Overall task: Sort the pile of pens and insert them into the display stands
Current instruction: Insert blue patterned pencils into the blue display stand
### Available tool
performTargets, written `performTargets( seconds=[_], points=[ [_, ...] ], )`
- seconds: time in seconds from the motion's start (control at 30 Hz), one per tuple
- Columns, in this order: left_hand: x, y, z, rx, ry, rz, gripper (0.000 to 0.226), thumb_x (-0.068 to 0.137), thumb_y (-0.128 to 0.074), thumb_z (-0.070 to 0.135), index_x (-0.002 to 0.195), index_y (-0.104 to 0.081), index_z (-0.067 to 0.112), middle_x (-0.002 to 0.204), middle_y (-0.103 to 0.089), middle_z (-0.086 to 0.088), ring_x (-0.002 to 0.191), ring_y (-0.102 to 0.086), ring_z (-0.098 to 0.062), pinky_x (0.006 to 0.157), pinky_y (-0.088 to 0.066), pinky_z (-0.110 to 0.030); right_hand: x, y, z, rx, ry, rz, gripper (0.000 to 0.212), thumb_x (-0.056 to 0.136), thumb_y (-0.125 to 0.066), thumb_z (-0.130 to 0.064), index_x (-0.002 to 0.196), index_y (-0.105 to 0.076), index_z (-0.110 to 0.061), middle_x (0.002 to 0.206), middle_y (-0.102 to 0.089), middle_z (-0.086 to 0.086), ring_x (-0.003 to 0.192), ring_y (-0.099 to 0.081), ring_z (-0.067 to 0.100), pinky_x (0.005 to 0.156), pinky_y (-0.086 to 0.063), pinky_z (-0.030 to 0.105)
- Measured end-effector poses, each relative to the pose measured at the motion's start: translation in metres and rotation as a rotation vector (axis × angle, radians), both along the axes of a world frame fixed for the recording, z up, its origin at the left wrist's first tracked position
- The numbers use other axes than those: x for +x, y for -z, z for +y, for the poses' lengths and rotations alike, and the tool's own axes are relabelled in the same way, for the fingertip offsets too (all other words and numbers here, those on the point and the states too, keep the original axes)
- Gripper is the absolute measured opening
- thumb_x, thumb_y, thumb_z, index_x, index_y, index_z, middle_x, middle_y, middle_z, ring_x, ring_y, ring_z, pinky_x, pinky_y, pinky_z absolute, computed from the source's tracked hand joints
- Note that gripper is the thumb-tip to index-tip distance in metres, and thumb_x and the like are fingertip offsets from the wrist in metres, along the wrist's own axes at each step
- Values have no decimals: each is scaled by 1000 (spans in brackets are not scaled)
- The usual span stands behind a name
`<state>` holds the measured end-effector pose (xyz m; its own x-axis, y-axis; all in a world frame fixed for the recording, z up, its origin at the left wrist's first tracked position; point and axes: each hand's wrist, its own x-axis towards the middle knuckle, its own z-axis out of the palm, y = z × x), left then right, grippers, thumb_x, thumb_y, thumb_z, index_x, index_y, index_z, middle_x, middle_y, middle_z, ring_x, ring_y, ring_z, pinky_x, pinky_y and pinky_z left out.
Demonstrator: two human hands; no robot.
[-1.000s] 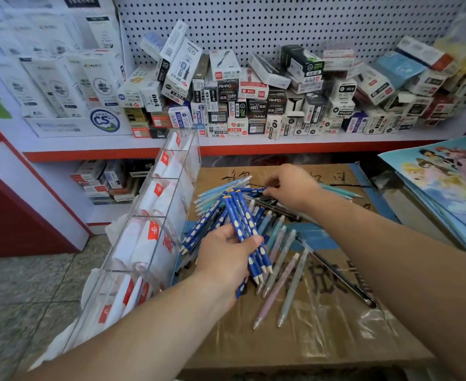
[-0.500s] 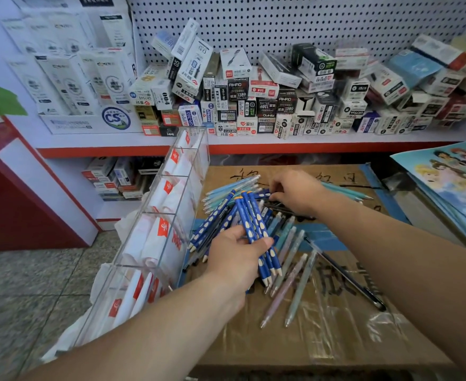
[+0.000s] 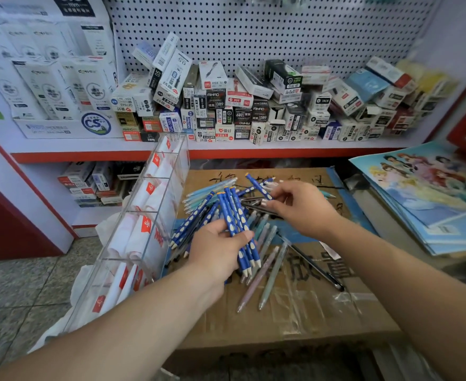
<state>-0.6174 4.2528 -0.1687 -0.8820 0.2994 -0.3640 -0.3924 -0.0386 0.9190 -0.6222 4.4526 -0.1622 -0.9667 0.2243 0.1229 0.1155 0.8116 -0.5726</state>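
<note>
A pile of pens (image 3: 265, 232) lies on a cardboard box (image 3: 295, 312): blue dotted ones, pale pastel ones and black ones. My left hand (image 3: 218, 251) grips a bundle of blue dotted pens (image 3: 236, 218), tips pointing toward me. My right hand (image 3: 300, 207) pinches a single blue dotted pen (image 3: 255, 182) lifted above the far side of the pile. A clear acrylic display stand (image 3: 149, 215) with several compartments stands tilted to the left of the box; white bags with red labels sit in it.
A shelf (image 3: 226, 152) behind holds stacked pen boxes under a pegboard. Cartoon-printed folders (image 3: 429, 193) lie to the right. A long black pen (image 3: 311, 262) lies apart on the box's right. Tiled floor shows at the lower left.
My right hand has lifted out of the pile with one blue dotted pen pinched in its fingers. My left hand keeps its bundle, nearly still.
</note>
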Motion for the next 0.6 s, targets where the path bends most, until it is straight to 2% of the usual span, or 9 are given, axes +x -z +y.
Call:
performTargets(
  seconds=[0.07,0.13,0.23,0.33,0.4,0.5,0.53,0.6],
  points=[
    [9,-5,6,5,55,10,18,90,-68,-6,97,-71,10,88,-76,-10,82,-75,-28,81,-62,-50,29,-9,4,-89,75,5,15,93,-72,-31,84,-63,-23,77,-64,-5,64,-58,10,60,-51,30],
    [23,-10,15,17,117,2,19,90,-66,-8,97,-70,9,90,-76,-14,82,-74,-28,80,-62,-47,59,-20,7,-137,129,3,16,92,-73,-29,83,-64,-19,76,-67,0,65,-63,13,66,-56,35],
    [49,-20,33,29,226,8,20,90,-66,-6,101,-70,10,98,-75,-17,85,-74,-29,82,-62,-49,108,-35,11,-184,194,-5,18,91,-73,-26,83,-63,-14,78,-69,8,71,-65,21,72,-56,39],
    [75,-29,57,17,325,59,19,92,-67,-3,97,-70,16,97,-76,-14,86,-75,-28,81,-62,-50,165,-52,22,-218,285,16,19,92,-73,-23,83,-60,-13,75,-68,10,67,-67,23,65,-54,37],
    [94,-32,76,16,394,73,17,92,-67,-2,101,-71,13,94,-77,-12,82,-75,-26,79,-62,-49,205,-60,38,-251,372,46,18,92,-72,-21,87,-59,-10,72,-68,12,64,-68,26,59,-54,38],
    [126,-32,103,13,500,82,14,92,-66,-3,97,-69,10,92,-72,-15,78,-71,-26,78,-60,-47,266,-67,69,-269,536,146,18,87,-71,-26,88,-60,-11,73,-66,16,63,-65,36,61,-58,53],
    [135,-32,111,13,529,90,13,92,-66,-4,96,-69,9,91,-71,-14,75,-70,-24,76,-60,-45,285,-68,78,-281,600,190,17,88,-70,-26,89,-61,-12,74,-66,18,64,-66,36,63,-58,56],
    [151,-32,127,18,574,97,14,91,-67,-5,101,-68,5,90,-72,-13,76,-72,-24,74,-61,-45,318,-68,92,-292,730,255,14,96,-66,-24,92,-63,-11,74,-68,17,66,-69,29,66,-62,52]
  ],
)
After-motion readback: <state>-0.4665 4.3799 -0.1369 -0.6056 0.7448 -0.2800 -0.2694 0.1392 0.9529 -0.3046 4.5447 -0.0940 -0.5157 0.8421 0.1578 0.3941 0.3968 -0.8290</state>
